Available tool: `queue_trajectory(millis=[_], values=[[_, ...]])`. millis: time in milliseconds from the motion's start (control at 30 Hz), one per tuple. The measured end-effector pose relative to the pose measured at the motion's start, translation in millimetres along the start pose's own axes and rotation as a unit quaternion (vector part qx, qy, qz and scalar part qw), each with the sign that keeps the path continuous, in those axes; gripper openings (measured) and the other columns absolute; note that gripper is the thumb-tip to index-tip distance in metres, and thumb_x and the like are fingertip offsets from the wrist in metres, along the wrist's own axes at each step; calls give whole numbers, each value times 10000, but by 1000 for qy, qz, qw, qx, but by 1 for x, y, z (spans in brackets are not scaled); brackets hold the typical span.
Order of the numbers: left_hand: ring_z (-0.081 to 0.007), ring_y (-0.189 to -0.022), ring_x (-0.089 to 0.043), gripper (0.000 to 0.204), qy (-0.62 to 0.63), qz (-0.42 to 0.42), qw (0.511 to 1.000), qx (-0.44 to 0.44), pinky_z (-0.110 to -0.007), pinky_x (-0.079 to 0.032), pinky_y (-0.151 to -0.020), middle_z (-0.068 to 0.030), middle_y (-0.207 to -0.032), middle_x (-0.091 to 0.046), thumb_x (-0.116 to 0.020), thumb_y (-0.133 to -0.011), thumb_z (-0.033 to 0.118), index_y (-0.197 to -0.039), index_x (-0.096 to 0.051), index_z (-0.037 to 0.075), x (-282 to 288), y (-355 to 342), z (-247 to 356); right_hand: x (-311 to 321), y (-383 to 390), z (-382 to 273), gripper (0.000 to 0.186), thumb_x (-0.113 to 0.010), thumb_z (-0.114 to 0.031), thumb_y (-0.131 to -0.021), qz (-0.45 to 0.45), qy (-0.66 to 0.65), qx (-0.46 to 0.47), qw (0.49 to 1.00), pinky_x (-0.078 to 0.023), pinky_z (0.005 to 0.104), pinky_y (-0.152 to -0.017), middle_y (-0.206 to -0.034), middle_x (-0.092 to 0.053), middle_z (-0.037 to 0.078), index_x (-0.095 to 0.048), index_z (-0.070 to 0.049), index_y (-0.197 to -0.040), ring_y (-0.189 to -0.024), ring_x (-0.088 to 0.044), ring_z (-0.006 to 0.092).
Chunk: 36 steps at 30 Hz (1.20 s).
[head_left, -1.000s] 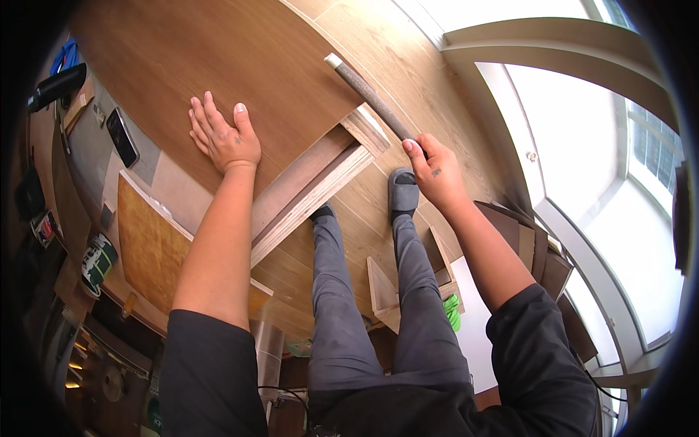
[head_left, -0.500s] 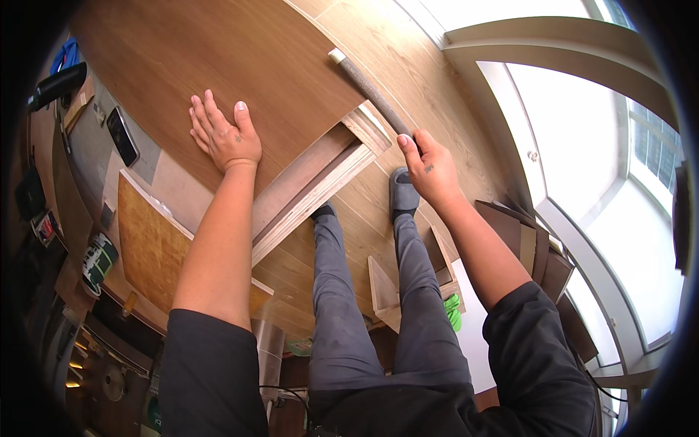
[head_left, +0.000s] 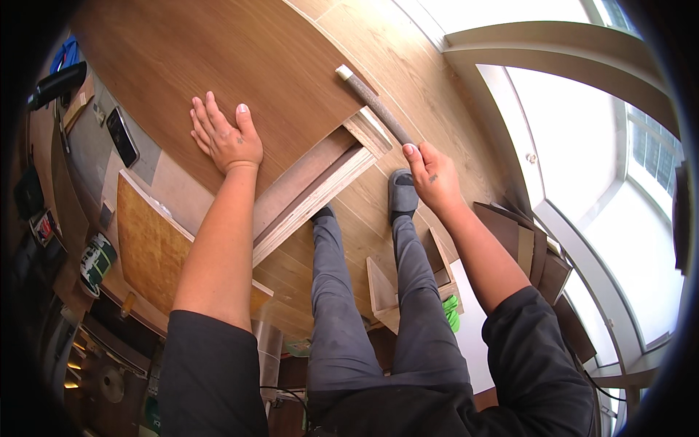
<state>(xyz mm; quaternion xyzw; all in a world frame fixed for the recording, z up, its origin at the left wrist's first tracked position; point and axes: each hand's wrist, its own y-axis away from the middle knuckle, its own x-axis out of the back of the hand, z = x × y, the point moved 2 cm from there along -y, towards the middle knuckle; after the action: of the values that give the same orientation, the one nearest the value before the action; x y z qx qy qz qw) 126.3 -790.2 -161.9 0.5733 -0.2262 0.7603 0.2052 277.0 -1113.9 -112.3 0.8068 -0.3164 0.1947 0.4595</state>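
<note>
Clock read from view centre, 12 at top. Floor (head_left: 419,62), pale wood planks, runs approx. 12 to 2 and back under the person's legs. Biggest thing on it: brown panel (head_left: 291,87), lying flat w/ grain up, filling 10 to 12; its near corner ends approx. 12, nr the frame (head_left: 313,200), whose layered edges show beside it w/ a hollow betw. Stained board (head_left: 149,240) at 9; box (head_left: 381,285) at 5, partly hidden behind the R leg. Bar (head_left: 378,107), grey w/ pale tip, sits at approx. 12 to 1, just past the panel's near corner: long axis runs 4–5 to 10–11, pale end at 10–11, overlapping the panel's edge in view; can't tell if it touches. R hand (head_left: 435,177) is by far the nearer: its grip is clamped on the bar's 4–5 end, thumb along the top, so the free length points 10–11 from it. L hand (head_left: 233,148) lies at approx. 8–9 from the bar, well apart, palm down on the panel, thumb spread from the fingers, its grip apart w/ nothing in it. Tub (head_left: 98,264) at approx. 9, outside the board; phone (head_left: 123,137) at 10, beyond the panel's L edge; green cloth (head_left: 451,313) at 4–5, by the box.
</note>
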Motion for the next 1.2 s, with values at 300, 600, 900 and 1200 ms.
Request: queue_trajectory(millis=[300,600,900,1200], values=[[-347,-1533,-194,695,-13,1,1000,-5,-548,-137,-1224,-145,-1656,-246,-504,-996,495,-1571,-306,159,1,1,-1,6,1,19,558,-546,-520,-1001,34,-22,3,999,-429,445,-585,-636,-554,210,-567,-16,-763,-595,-550,336],[-342,-1533,-194,706,1,0,1000,2,-561,-119,-1231,-133,-1665,-236,-492,-985,506,-1569,-319,147,0,0,-2,17,-17,-30,549,-586,-518,-976,15,-12,12,1000,-427,430,-583,-633,-549,194,-595,-18,-748,-587,-509,317],[-347,-1531,-197,693,-7,3,1000,-8,-554,-137,-1224,-137,-1659,-239,-482,-1003,507,-1576,-301,163,0,1,-1,16,-24,-16,554,-626,-448,-997,26,-34,16,999,-333,379,-511,-590,-348,114,-507,11,-711,-569,-349,170],[-359,-1525,-208,695,-11,5,1000,-6,-554,-150,-1220,-147,-1652,-253,-489,-1000,505,-1571,-309,154,1,2,-2,7,9,8,566,-602,-508,-976,9,-67,-9,998,-411,412,-564,-602,-482,185,-580,-3,-722,-565,-440,244]])
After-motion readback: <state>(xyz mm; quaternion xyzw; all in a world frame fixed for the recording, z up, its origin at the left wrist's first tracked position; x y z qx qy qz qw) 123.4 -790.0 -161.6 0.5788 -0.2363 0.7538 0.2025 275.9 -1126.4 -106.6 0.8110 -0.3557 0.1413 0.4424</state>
